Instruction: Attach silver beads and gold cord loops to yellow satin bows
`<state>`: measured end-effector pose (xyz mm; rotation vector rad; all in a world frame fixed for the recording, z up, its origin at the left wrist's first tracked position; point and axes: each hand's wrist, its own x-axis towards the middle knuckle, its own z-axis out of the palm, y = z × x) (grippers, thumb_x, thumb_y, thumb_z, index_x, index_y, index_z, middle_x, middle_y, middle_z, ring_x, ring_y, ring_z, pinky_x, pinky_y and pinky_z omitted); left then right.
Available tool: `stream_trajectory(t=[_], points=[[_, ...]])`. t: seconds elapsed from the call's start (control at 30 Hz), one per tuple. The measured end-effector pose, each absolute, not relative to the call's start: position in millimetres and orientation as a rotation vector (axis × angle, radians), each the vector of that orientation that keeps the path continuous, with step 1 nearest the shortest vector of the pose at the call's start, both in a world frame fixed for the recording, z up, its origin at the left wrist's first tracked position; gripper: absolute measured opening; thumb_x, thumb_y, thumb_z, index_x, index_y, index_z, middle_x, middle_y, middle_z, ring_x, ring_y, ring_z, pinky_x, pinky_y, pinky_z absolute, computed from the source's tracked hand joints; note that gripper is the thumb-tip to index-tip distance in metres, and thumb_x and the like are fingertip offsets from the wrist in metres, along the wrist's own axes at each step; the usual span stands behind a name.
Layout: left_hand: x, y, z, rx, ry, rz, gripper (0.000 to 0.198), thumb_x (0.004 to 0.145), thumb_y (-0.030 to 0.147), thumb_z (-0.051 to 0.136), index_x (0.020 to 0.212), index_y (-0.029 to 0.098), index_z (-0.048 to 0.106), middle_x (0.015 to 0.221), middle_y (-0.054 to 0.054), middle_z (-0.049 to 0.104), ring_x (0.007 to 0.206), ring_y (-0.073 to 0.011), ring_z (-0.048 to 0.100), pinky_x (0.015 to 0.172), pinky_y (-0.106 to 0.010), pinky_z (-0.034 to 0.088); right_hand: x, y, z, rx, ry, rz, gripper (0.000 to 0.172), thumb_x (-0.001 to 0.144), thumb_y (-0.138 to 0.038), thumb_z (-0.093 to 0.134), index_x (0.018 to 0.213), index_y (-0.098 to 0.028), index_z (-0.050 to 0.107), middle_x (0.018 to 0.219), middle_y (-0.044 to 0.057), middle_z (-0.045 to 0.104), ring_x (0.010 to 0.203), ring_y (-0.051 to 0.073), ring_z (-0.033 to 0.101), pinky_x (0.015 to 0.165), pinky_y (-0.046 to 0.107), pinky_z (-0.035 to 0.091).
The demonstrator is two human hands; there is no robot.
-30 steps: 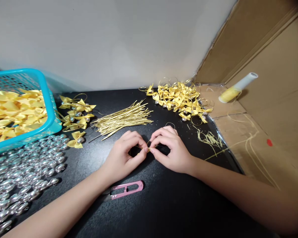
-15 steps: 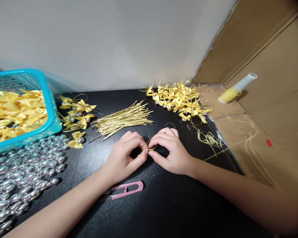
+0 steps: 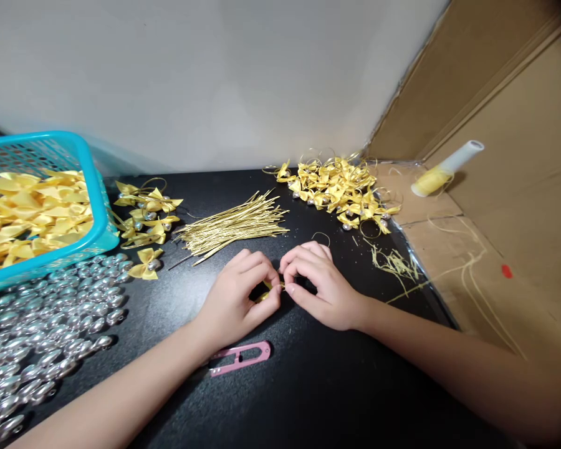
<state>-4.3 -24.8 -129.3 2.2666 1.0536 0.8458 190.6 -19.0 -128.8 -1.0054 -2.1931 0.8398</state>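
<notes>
My left hand is closed in a pinch around a thin gold cord. A bit of shiny yellow ribbon, perhaps a bow, shows between its thumb and fingers; most of it is hidden. Facing it, my right hand pinches the same cord, fingertips close to those of the left. Just beneath my left wrist lie pink thread snips, their blades partly covered by the forearm. A bundle of cut gold cords rests beyond my left hand.
At the left stand a turquoise basket of yellow bows and many silver beads. Several bows with beads lie beside it. A pile of looped bows sits at the back right, near thread scraps and a thread tube.
My fingertips have drawn slightly apart, with a short stretch of cord showing between them. More yellow ribbon is visible inside my left hand.
</notes>
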Motion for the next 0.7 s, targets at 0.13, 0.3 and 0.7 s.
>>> stream_trajectory(t=[0.13,0.3,0.7], points=[[-5.0,-24.2,-131.4,2.258,1.042,0.833,0.014,0.086,0.013,0.05,0.073,0.017,0.054,0.073,-0.002,0.057,0.071,-0.0165,0.047,0.067,-0.031,0.039,191.5,-18.5,-131.0,-0.989,-2.159,0.839,0.012,0.091,-0.023,0.048,0.079,-0.021,0.05,0.097,0.002,0.063,0.097,0.019,0.05,0.088,0.038,0.033],[-5.4,-22.4,-131.3,2.282,0.916,0.735,0.022,0.089,0.019,0.051,0.067,0.018,0.052,0.07,-0.002,0.057,0.068,-0.016,0.046,0.066,-0.031,0.038,191.3,-18.8,-135.2,-1.024,-2.093,0.816,0.012,0.096,-0.024,0.043,0.085,-0.022,0.049,0.096,0.003,0.061,0.097,0.018,0.051,0.088,0.037,0.035],[-7.6,-23.0,-132.7,2.189,0.965,0.882,0.015,0.092,0.018,0.051,0.077,0.018,0.056,0.076,-0.002,0.06,0.073,-0.0163,0.05,0.069,-0.03,0.039,186.7,-22.7,-131.3,-1.065,-2.172,0.737,0.005,0.081,-0.021,0.062,0.087,-0.022,0.06,0.09,0.002,0.069,0.093,0.021,0.054,0.087,0.041,0.034]])
